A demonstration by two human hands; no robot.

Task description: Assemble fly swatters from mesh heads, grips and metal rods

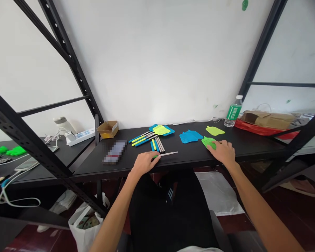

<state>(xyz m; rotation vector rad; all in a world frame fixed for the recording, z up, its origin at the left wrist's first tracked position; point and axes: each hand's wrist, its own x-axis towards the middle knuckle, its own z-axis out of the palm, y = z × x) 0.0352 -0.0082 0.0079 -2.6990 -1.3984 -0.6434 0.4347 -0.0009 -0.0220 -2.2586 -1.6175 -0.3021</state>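
Head view: the left hand reaches forward, grip closed on a thin stick near the front edge of the worktop. The right hand reaches out too, thumb on a green flap; I can't tell if its grip pinches it. Blue flaps lie just beside.

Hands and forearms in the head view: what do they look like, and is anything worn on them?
The left hand and right hand are bare, with no gloves. The left forearm and right forearm show no sleeves within the frame. I see no watch, bracelet, cable or marking; a small ring would be hard to make out.
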